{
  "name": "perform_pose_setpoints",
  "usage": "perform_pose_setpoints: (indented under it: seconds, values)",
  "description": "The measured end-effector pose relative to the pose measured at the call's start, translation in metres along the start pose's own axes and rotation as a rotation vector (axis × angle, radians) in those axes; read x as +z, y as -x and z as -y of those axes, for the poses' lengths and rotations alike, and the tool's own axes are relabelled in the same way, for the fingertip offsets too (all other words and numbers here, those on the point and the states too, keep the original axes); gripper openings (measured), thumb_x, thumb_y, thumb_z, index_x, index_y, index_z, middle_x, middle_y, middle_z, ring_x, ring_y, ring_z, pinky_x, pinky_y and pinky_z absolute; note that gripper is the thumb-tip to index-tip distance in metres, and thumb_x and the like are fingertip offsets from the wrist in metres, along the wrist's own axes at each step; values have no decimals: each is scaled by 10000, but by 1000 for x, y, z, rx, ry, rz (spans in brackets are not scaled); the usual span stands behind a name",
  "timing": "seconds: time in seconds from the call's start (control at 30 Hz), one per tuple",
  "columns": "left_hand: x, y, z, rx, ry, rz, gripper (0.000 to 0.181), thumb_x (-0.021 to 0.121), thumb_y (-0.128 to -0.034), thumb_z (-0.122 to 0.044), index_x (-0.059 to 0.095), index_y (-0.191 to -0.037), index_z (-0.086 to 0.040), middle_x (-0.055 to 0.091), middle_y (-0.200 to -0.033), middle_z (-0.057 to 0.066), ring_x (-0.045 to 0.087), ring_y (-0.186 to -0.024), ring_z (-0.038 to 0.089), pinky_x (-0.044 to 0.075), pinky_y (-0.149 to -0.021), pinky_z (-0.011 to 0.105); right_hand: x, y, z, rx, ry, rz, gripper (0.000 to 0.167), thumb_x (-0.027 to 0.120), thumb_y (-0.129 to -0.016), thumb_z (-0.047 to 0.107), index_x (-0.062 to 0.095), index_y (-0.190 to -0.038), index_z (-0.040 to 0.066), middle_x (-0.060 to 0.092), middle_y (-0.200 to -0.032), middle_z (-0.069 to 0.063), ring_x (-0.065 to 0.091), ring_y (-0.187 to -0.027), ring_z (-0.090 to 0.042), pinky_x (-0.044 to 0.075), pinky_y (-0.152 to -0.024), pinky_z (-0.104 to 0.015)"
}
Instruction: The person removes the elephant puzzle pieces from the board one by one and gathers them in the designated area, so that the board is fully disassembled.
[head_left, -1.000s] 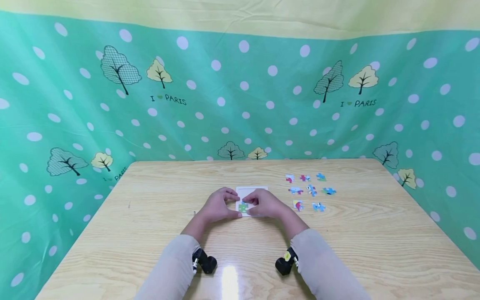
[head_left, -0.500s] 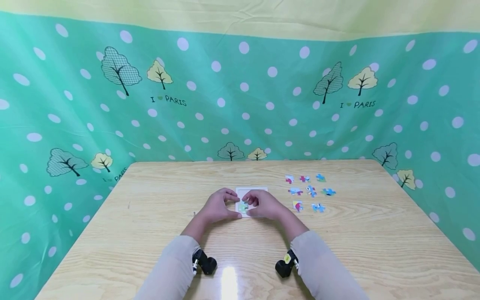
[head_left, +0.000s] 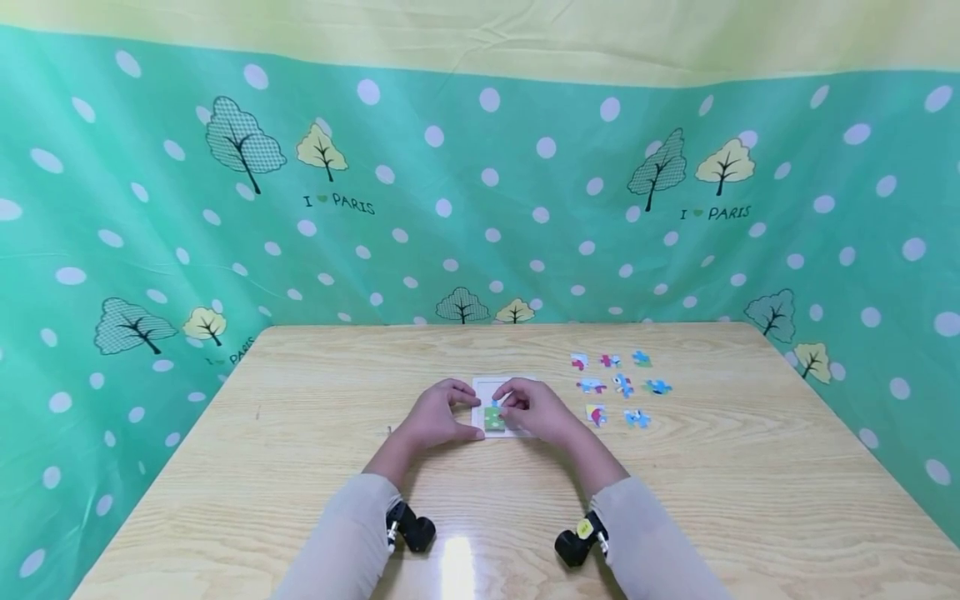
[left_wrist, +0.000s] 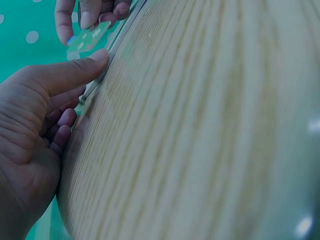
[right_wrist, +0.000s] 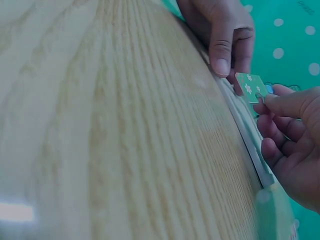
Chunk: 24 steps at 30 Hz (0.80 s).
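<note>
A white puzzle tray (head_left: 486, 386) lies flat on the table in the head view. My left hand (head_left: 437, 414) grips its left side, with the thumb at the near corner and the fingers further up the edge. In the left wrist view that thumb (left_wrist: 75, 75) rests along the tray's rim. A green puzzle piece with white flowers and a blue tab (head_left: 493, 418) is pinched between thumb and finger of my right hand (head_left: 538, 411). The right wrist view shows this puzzle piece (right_wrist: 250, 88) tilted up above the tray.
Several loose puzzle pieces (head_left: 622, 384) lie in rough rows to the right of the tray, beyond my right hand. The wooden table (head_left: 315, 383) reaches back to a green dotted cloth (head_left: 465, 225). Each wrist carries a small black camera (head_left: 573, 546).
The green puzzle piece, low in the tray's near left corner a second ago, has been raised and turned in my right hand, shifting slightly right. My left hand has stayed on the tray.
</note>
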<state>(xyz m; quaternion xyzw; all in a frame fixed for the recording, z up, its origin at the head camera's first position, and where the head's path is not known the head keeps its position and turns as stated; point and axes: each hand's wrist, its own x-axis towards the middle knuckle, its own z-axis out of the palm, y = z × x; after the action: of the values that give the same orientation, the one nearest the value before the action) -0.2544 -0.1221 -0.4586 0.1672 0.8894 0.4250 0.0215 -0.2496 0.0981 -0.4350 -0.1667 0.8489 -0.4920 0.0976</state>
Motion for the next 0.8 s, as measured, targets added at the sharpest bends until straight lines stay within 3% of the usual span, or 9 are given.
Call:
perform_pose_setpoints:
  seconds: [0.43,0.8]
  values:
    - [2,0,1,4,-20,-2,491,979,-695,-205,786,-1120,-53,651,-1223,26,594,-1215,301,476,-1075,479,-15,20,-5,-3,-64,-41,194,661,-992,25,705,-1174,76,649,-953,-47,580,-856,-191,490,-741,-261]
    - [2,0,1,-34,-17,4,487,979,-701,-208,786,-1124,-65,647,-1247,27,588,-1236,314,463,-1093,471,-30,33,-11,1,-149,-90,203,657,-976,3,706,-1169,48,650,-969,-67,590,-873,-216,511,-735,-272]
